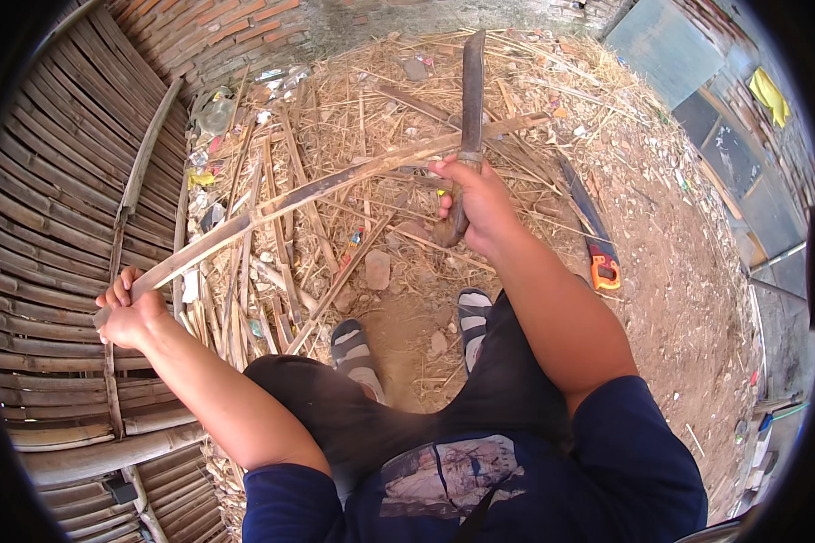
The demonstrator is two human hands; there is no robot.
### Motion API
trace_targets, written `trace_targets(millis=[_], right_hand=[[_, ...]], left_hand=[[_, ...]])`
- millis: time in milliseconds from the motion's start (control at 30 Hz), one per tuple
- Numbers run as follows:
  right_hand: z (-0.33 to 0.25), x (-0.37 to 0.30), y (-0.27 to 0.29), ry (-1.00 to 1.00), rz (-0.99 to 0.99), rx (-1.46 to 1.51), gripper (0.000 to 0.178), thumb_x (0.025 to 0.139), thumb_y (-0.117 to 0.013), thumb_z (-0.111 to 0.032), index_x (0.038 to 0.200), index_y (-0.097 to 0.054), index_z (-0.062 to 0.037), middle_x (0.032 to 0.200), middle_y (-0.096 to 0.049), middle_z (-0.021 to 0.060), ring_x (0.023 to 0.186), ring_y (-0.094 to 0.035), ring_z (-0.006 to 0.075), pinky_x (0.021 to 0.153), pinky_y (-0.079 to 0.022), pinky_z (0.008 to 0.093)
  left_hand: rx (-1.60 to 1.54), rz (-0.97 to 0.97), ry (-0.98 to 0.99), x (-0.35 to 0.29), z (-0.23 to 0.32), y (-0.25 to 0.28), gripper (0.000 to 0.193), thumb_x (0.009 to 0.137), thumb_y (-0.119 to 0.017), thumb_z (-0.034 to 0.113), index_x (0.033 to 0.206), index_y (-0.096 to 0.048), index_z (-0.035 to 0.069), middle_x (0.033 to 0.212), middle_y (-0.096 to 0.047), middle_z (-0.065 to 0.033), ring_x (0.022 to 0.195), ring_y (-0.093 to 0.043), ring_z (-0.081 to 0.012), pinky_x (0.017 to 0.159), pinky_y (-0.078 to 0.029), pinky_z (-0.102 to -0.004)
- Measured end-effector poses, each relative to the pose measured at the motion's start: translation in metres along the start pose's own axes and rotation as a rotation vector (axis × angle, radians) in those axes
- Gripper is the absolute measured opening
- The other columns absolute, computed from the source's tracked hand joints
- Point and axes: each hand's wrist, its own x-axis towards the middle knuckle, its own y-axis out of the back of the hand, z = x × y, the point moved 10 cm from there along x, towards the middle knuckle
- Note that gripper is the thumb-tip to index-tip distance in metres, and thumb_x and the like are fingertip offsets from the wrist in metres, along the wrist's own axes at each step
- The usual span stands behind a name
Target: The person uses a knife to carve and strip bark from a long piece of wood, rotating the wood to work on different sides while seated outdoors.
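Observation:
My left hand (136, 312) is closed round the near left end of a long split bamboo strip (312, 190). The strip slants up to the right across the view, its far end beyond the blade. In my right hand (480, 206) is the handle of a machete (473, 95), its dark, broad blade pointing away from me. Near the handle the machete crosses the bamboo strip; whether they touch I cannot tell. My right fingers wrap the handle, the thumb lying toward the strip. A handsaw (590, 217) with an orange and black handle lies on the ground to the right.
A slatted bamboo wall (63, 235) rises on the left, a brick wall (235, 41) at the back. Bamboo pieces, shavings and litter cover the ground (552, 81). A stone (378, 270) lies before my sandalled feet (353, 348). Grey panels (670, 54) and a yellow cloth (770, 97) stand right.

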Motion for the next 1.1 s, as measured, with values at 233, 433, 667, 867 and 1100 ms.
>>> trace_targets(millis=[233, 433, 667, 867, 1100], right_hand=[[-0.003, 0.003, 0.002, 0.008, 0.057, 0.048, 0.034, 0.090, -0.069, -0.014, 0.115, -0.046, -0.0074, 0.107, -0.066, 0.0096, 0.063, -0.051, 0.0113, 0.055, -0.047, 0.0296], [0.000, 0.005, 0.002, 0.007, 0.045, 0.138, 0.037, 0.091, -0.068, -0.013, 0.118, -0.044, -0.0061, 0.107, -0.060, 0.0127, 0.061, -0.054, 0.0133, 0.054, -0.048, 0.0310], [0.004, 0.008, 0.002, 0.001, 0.087, 0.151, 0.037, 0.092, -0.067, -0.014, 0.120, -0.044, -0.0054, 0.112, -0.061, 0.0148, 0.061, -0.053, 0.0126, 0.054, -0.048, 0.0305], [0.006, 0.010, 0.003, -0.017, 0.090, 0.151, 0.036, 0.092, -0.067, -0.015, 0.118, -0.044, -0.0056, 0.109, -0.061, 0.0144, 0.062, -0.052, 0.0129, 0.054, -0.048, 0.0309], [0.003, 0.008, 0.000, -0.007, 0.089, 0.160, 0.035, 0.092, -0.067, -0.014, 0.116, -0.045, -0.0047, 0.107, -0.062, 0.0147, 0.062, -0.052, 0.0128, 0.054, -0.048, 0.0310]], left_hand=[[0.002, 0.061, 0.033, 0.002, -0.015, 0.014, 0.073, 0.099, -0.009, 0.071, 0.083, -0.047, 0.010, 0.058, -0.028, 0.0006, 0.046, -0.028, -0.0147, 0.050, -0.034, -0.0325], [0.018, 0.035, 0.065, 0.008, -0.022, 0.023, 0.079, 0.097, -0.007, 0.074, 0.085, -0.048, 0.008, 0.058, -0.031, 0.0005, 0.048, -0.032, -0.0146, 0.053, -0.037, -0.0326], [0.080, 0.054, 0.078, 0.003, -0.034, 0.029, 0.053, 0.105, -0.018, 0.044, 0.093, -0.052, 0.007, 0.062, -0.039, 0.0008, 0.053, -0.039, -0.0146, 0.056, -0.041, -0.0339], [0.095, 0.039, 0.115, 0.006, -0.039, 0.036, 0.058, 0.105, -0.014, 0.050, 0.093, -0.052, 0.007, 0.063, -0.041, -0.0007, 0.057, -0.042, -0.0152, 0.059, -0.042, -0.0347], [0.117, 0.073, 0.113, 0.008, -0.040, 0.042, 0.056, 0.104, -0.015, 0.050, 0.089, -0.050, 0.008, 0.064, -0.041, -0.0008, 0.058, -0.043, -0.0153, 0.060, -0.041, -0.0335]])
